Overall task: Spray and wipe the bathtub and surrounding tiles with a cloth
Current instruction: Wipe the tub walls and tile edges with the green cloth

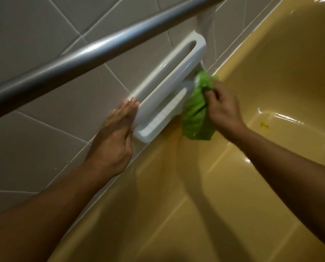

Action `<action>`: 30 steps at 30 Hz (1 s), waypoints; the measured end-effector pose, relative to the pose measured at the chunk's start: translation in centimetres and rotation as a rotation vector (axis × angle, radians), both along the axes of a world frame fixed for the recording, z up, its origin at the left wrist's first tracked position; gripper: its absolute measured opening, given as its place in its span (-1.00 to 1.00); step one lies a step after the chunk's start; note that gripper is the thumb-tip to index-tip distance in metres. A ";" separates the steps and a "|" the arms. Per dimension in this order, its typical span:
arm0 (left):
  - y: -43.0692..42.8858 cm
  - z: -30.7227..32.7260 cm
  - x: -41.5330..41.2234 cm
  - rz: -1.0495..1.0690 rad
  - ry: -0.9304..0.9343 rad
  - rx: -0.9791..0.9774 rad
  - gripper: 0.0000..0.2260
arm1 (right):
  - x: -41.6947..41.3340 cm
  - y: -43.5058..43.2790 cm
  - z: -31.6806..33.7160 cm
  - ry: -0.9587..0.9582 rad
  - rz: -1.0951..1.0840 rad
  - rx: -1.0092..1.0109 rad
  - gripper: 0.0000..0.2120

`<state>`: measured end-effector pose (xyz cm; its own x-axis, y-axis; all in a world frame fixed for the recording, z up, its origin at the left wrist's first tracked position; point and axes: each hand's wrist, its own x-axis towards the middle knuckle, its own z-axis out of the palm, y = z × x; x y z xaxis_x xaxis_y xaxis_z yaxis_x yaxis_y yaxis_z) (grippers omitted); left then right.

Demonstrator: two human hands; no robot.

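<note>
A yellow bathtub (243, 176) fills the lower right, with grey wall tiles (44, 44) above its rim. A white ceramic soap dish with a grab handle (169, 80) is set into the tiles just above the rim. My right hand (222, 106) grips a bunched green cloth (197, 114) and holds it against the near-right end of the soap dish. My left hand (114, 137) lies flat with straight fingers on the tile, its fingertips touching the left end of the handle. No spray bottle is in view.
A grey metal rail (93, 53) runs diagonally across the upper left, between the camera and the tiles. A small dark-yellow speck (264, 125) sits on the tub floor at right. Wet highlights shine on the tub's inner curve.
</note>
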<state>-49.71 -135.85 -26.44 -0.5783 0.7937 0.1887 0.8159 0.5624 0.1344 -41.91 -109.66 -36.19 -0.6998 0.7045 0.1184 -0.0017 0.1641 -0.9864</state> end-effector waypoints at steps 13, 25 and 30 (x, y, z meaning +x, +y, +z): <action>0.2 0.1 0.1 0.022 0.006 -0.027 -0.46 | -5.7 8.4 4.7 -0.008 0.128 -0.051 -0.65; 0.5 0.1 0.4 0.040 0.014 -0.034 -0.45 | -4.3 7.3 0.3 -0.121 0.160 0.121 -0.59; 0.5 0.0 0.4 0.054 0.015 -0.047 -0.47 | -4.5 6.9 1.0 -0.022 0.011 0.115 -0.46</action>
<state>-49.32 -135.39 -26.40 -0.6177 0.7697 0.1610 0.7860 0.6109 0.0948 -46.45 -102.79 -35.23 -0.7104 0.6798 0.1820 0.0178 0.2758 -0.9610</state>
